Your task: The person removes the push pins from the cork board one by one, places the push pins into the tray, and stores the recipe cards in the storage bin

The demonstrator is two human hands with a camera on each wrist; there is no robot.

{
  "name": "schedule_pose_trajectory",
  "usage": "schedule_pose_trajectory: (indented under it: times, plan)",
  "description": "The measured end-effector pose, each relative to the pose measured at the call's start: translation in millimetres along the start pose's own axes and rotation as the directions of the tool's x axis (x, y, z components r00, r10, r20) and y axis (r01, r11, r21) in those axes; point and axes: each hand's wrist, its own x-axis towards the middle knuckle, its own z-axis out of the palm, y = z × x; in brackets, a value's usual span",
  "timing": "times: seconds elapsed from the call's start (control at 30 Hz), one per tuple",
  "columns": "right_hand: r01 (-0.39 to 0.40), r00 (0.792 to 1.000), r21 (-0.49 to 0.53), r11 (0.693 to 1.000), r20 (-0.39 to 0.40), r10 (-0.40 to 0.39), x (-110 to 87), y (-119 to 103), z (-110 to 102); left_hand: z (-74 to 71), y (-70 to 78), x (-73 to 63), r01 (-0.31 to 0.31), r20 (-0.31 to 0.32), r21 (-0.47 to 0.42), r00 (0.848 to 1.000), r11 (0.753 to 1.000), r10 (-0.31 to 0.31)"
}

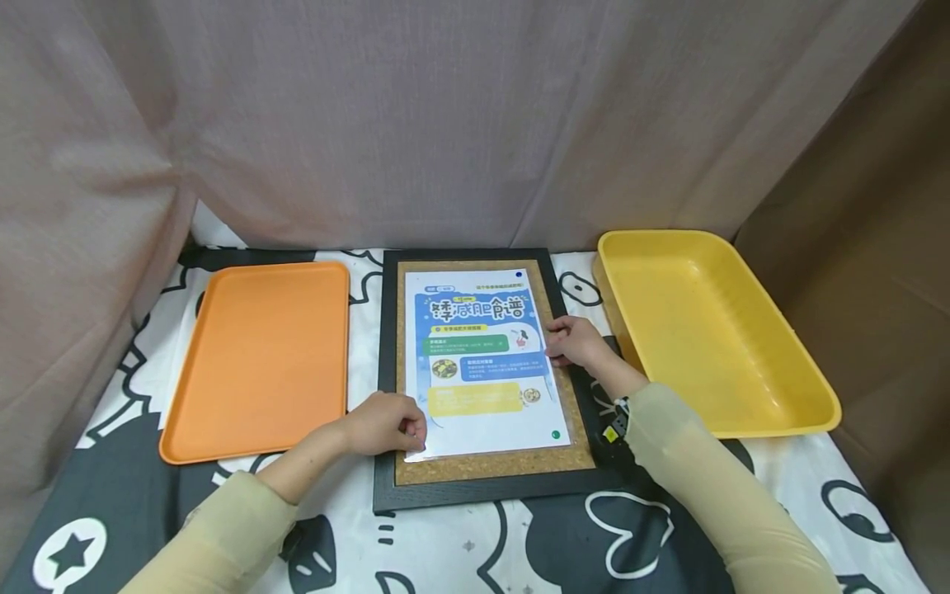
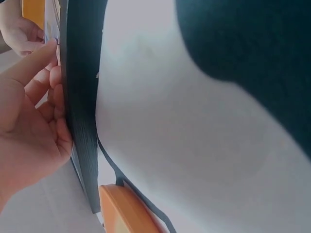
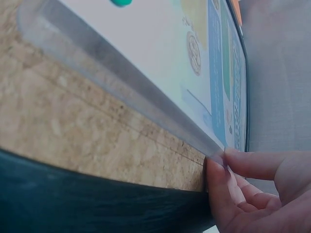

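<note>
A laminated printed sheet [image 1: 482,363] lies over a cork board [image 1: 490,467] with a black frame. A dark blue round pin [image 1: 519,275] marks the sheet's top right corner and a green one [image 1: 556,435] its bottom right corner. My left hand [image 1: 386,422] pinches the sheet's lower left corner, thumb uppermost; its lower fingers rest curled by the frame in the left wrist view. At the sheet's right side, my right hand [image 1: 579,341] pinches the clear edge between thumb and index finger, and the right wrist view shows that edge lifted off the cork.
An orange tray [image 1: 260,363] lies to the left of the board, and a deeper yellow tray [image 1: 712,338] stands to the right. Under them is a black and white patterned cloth [image 1: 438,553]. Grey-brown curtains [image 1: 386,124] hang behind and at both sides.
</note>
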Motion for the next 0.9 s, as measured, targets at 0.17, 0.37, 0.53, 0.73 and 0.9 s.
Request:
schedule_pose_trajectory:
  times: [0.17,0.37,0.53,0.73,0.9]
  plan:
    - [0.008,1.0,0.002,1.0,0.003,-0.008,0.1,0.3,0.3,-1.8,-0.1,-0.3,-0.001,0.015,-0.019,1.0,1.0,0.001]
    - [0.023,1.0,0.002,1.0,0.001,-0.023,-0.2,0.9,0.5,-3.9,0.0,0.0,0.009,0.049,-0.041,0.999,0.999,-0.007]
    - [0.021,1.0,0.007,1.0,-0.003,-0.021,0.2,1.4,1.2,-6.8,-0.3,-0.2,0.019,0.091,-0.082,0.996,0.996,-0.012]
    - [0.025,1.0,0.037,0.999,-0.019,-0.024,1.2,1.2,2.9,-7.9,-3.0,-1.0,0.028,0.094,-0.146,0.995,0.989,-0.014]
    - [0.026,0.999,0.041,0.999,-0.027,-0.025,1.8,1.3,2.9,-9.6,-4.3,-1.2,0.018,0.066,-0.198,0.998,0.98,-0.005]
